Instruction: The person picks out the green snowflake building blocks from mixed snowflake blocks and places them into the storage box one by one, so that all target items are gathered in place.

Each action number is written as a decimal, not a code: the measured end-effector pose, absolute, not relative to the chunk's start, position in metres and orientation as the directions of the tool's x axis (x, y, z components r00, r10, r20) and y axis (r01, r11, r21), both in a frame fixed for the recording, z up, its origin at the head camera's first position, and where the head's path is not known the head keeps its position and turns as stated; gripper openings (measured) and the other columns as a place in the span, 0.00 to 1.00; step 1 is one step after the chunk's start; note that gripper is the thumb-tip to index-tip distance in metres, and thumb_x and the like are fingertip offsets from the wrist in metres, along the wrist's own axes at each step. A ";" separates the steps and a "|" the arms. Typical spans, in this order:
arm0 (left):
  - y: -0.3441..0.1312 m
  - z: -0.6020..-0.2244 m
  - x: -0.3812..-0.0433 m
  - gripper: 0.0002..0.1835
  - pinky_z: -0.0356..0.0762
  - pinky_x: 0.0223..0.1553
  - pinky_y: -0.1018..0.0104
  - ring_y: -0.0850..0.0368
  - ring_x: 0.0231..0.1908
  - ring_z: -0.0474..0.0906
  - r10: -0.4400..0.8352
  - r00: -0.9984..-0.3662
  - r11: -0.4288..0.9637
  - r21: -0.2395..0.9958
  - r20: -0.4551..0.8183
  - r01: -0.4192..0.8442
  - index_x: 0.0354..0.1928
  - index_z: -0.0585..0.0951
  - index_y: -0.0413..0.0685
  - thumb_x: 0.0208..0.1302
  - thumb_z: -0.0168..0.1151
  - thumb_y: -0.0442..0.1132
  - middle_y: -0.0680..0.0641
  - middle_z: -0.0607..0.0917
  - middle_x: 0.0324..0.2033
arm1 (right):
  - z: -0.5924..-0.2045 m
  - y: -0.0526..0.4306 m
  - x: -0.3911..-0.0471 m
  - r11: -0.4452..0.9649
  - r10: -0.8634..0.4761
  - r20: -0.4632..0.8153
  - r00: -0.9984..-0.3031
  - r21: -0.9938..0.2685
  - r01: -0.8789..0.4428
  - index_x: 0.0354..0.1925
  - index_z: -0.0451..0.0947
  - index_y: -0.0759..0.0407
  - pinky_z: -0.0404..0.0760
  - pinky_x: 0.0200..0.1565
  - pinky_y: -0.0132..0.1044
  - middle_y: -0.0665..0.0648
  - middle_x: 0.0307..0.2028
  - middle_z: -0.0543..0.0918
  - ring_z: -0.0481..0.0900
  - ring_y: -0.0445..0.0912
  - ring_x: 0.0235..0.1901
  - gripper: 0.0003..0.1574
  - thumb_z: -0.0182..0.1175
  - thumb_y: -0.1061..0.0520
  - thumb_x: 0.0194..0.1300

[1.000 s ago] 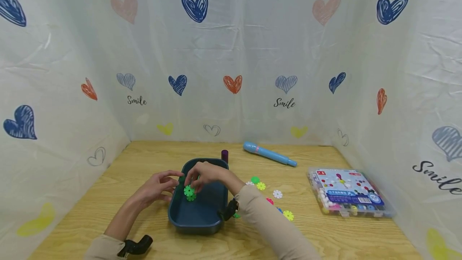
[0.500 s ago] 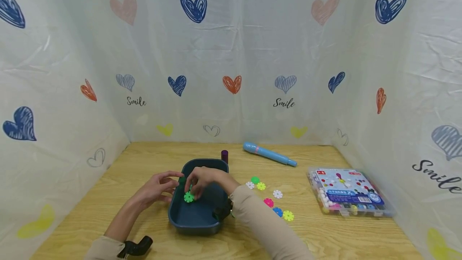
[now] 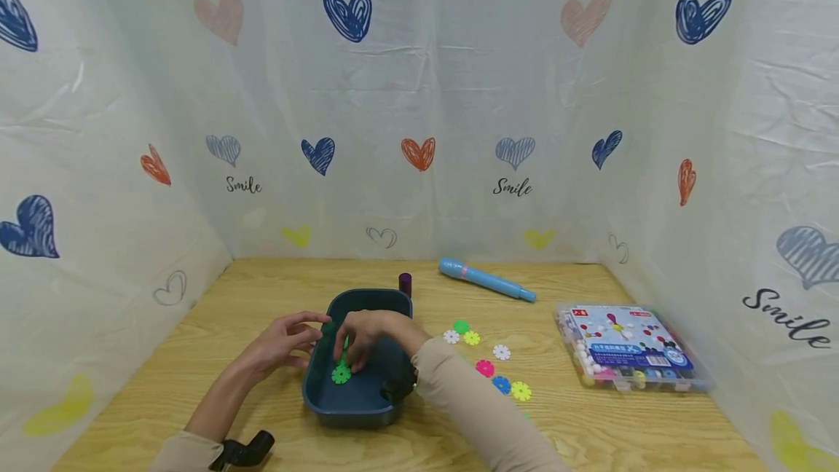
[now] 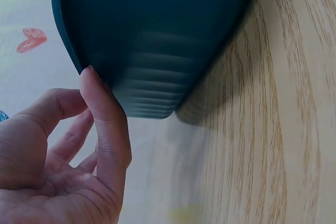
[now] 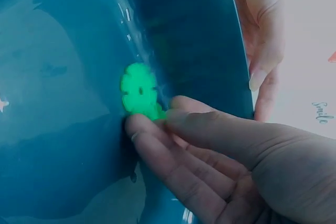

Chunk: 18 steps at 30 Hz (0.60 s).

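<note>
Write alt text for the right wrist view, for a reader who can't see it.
A right hand pinches a bright green notched piece between thumb and fingertips inside a glossy blue tray. Past the tray's edge at upper right, part of the left hand shows, with a pale backdrop printed "Smile" beyond.

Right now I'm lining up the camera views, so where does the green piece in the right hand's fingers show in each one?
Head: green piece low, left of centre, inside the tub.
Left wrist: not in it.
Right wrist: just left of centre, by the fingers.
Shared landmark: the tub, in all three.
</note>
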State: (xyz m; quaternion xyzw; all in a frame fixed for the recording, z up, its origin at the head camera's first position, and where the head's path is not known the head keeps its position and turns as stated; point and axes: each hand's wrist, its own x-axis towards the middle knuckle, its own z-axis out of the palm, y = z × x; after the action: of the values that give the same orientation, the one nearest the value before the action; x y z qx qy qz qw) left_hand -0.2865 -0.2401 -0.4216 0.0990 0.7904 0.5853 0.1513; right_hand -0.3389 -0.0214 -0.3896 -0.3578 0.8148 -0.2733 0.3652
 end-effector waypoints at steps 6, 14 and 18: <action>-0.241 -0.423 -0.287 0.25 0.84 0.33 0.61 0.53 0.38 0.79 0.334 -0.934 0.297 0.955 -0.125 -0.021 0.68 0.68 0.42 0.73 0.55 0.43 0.44 0.81 0.45 | -0.382 -0.018 -0.335 0.585 -0.782 -0.351 -0.515 -0.699 -0.412 0.49 0.81 0.65 0.86 0.36 0.35 0.58 0.34 0.87 0.88 0.46 0.30 0.13 0.59 0.67 0.66; -0.241 -0.423 -0.287 0.27 0.85 0.33 0.61 0.54 0.36 0.80 0.335 -0.935 0.291 0.957 -0.119 -0.018 0.68 0.67 0.40 0.72 0.56 0.43 0.44 0.82 0.43 | -0.359 0.009 -0.333 0.519 -0.810 -0.191 -0.555 -0.675 -0.525 0.52 0.80 0.62 0.86 0.38 0.38 0.64 0.38 0.87 0.88 0.53 0.35 0.15 0.58 0.58 0.71; -0.240 -0.423 -0.286 0.27 0.84 0.32 0.62 0.55 0.36 0.79 0.331 -0.937 0.292 0.956 -0.115 -0.014 0.68 0.68 0.41 0.72 0.57 0.43 0.45 0.81 0.42 | -0.344 0.036 -0.330 0.483 -0.823 -0.117 -0.556 -0.659 -0.577 0.52 0.80 0.60 0.86 0.38 0.36 0.63 0.39 0.87 0.88 0.57 0.37 0.14 0.58 0.57 0.71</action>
State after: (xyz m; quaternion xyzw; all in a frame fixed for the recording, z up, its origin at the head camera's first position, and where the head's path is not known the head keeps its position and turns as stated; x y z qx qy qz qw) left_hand -0.2863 -0.2398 -0.4231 0.1004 0.7902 0.5864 0.1471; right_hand -0.3299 0.0364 -0.3440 -0.4196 0.8339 -0.2873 0.2145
